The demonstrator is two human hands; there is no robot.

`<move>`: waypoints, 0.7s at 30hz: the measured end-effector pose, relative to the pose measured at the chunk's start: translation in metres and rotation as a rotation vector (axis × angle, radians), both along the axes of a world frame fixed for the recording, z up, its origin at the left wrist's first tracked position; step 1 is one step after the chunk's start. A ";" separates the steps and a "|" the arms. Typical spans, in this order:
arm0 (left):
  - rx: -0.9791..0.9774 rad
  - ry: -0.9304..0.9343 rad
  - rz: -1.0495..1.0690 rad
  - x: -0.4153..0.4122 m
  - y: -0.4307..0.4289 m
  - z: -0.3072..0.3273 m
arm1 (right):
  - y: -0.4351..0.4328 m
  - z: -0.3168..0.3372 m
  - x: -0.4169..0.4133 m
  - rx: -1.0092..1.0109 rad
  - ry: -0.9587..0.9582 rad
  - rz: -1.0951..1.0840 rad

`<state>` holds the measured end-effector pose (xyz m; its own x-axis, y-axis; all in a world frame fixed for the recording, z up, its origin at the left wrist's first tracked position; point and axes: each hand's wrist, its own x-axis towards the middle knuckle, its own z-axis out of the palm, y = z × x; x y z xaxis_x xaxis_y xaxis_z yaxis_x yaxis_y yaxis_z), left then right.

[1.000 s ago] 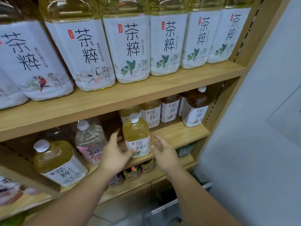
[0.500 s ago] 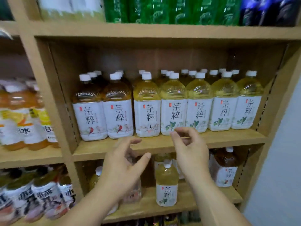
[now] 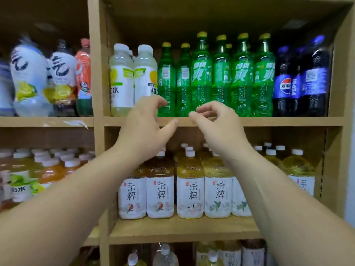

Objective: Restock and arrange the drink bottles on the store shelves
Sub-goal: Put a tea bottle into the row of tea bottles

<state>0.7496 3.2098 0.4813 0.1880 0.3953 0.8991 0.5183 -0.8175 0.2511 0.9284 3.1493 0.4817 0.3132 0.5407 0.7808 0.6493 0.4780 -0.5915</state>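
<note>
Hands empty, fingers loosely curled: our left hand [image 3: 142, 129] & right hand [image 3: 221, 127] hover by the green plastic soda bottles [image 3: 201, 77] on the tan wooden shelf [image 3: 288, 121], prob. ready to straighten one.

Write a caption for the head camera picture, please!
Left hand and right hand, both empty, hover before green soda bottles shelved above the tea bottles.

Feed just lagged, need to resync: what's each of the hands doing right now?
Left hand: open, loosely curled, holding nothing.
Right hand: open, loosely curled, holding nothing.
</note>
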 end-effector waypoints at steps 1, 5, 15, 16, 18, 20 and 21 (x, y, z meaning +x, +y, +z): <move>0.028 -0.028 0.046 -0.006 0.006 0.012 | 0.004 0.009 -0.004 -0.008 -0.013 0.019; 0.087 -0.055 0.341 -0.039 0.032 0.047 | 0.028 0.040 -0.029 -0.062 -0.075 0.087; -0.249 -0.029 0.344 -0.052 0.055 0.055 | 0.116 0.076 -0.075 -0.237 -0.098 0.114; -0.252 -0.019 0.361 -0.049 0.056 0.055 | 0.122 0.079 -0.077 -0.260 -0.094 0.110; -0.240 0.001 0.432 -0.043 0.056 0.055 | 0.132 0.084 -0.079 -0.310 -0.096 0.115; -0.269 -0.028 0.467 -0.036 0.055 0.058 | 0.138 0.087 -0.078 -0.333 -0.103 0.132; -0.305 -0.059 0.460 -0.032 0.055 0.060 | 0.140 0.088 -0.077 -0.330 -0.102 0.147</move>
